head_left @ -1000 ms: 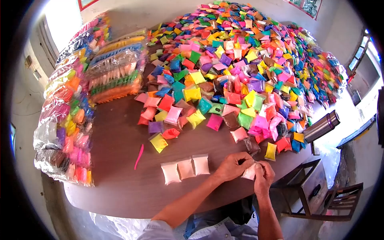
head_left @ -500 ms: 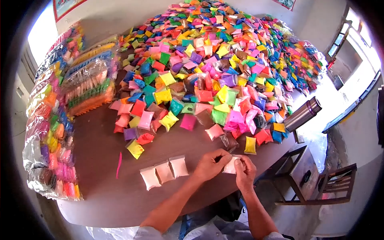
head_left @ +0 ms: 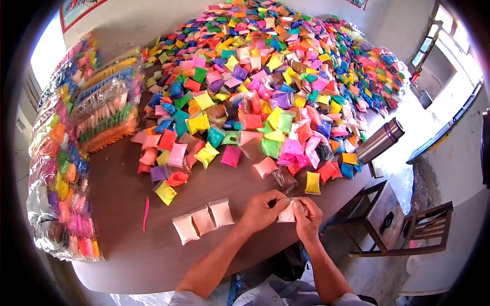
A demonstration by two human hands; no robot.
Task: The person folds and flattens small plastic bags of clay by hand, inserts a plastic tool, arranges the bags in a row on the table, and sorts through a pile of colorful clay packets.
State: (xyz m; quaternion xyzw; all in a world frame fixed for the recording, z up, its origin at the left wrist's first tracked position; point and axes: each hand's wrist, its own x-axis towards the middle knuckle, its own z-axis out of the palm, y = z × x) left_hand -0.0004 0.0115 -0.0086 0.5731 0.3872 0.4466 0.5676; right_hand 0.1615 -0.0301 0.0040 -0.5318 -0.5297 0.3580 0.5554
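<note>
Between my two hands, over the front of the table, is a small pale pink packet (head_left: 287, 214). The fingers of my left hand (head_left: 263, 210) pinch its upper left edge. My right hand (head_left: 308, 217) grips its right side, thumb in front. Part of the packet is covered by the fingers. To the left of my hands, three similar pale pink packets (head_left: 203, 220) lie side by side in a row. A yellow packet (head_left: 312, 182) and a brown one (head_left: 286, 180) rest just beyond my hands.
A large heap of colourful packets (head_left: 245, 120) covers the back of the table (head_left: 120, 199). Bundled clear bags of packets (head_left: 66, 188) line the left edge. A pink plastic strip (head_left: 146, 214) lies nearby. A steel flask (head_left: 380, 141) stands right; a wooden chair (head_left: 426, 229) is beyond the table.
The whole view has shifted slightly, with things on the table appearing a little further left. Both hands still hold the pale pink packet in nearly the same pose.
</note>
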